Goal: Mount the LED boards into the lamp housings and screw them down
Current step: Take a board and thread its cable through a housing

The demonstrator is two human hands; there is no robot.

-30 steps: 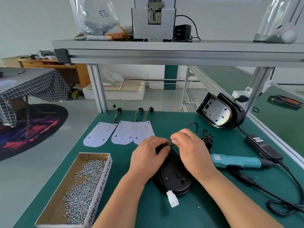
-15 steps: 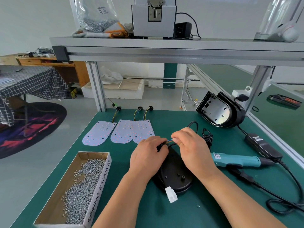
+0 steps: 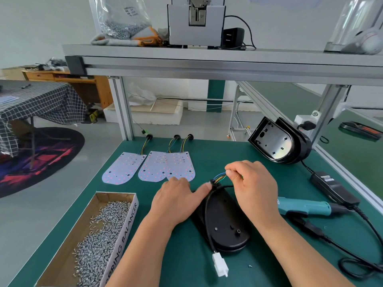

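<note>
A black lamp housing (image 3: 222,220) lies face down on the green bench in front of me. My left hand (image 3: 176,200) rests on its far left end, thumb pressing the black grommet (image 3: 211,181) on its edge. My right hand (image 3: 251,183) pinches the coloured wires (image 3: 220,176) coming out of that grommet. A black cable runs over the housing to a white connector (image 3: 220,265). Three white LED boards (image 3: 152,166) with wire tails lie flat behind my hands. A second, open housing (image 3: 278,141) leans at the back right.
A cardboard box of loose screws (image 3: 97,243) stands at the front left. A teal electric screwdriver (image 3: 304,207) lies to the right, with a black power adapter (image 3: 333,188) and cables beyond it. One screw (image 3: 249,266) lies near the connector. An aluminium shelf frame (image 3: 207,65) spans overhead.
My right hand has pulled away from the left, drawing the coloured wires out through the grommet. My left thumb now presses the grommet at the housing's edge.
</note>
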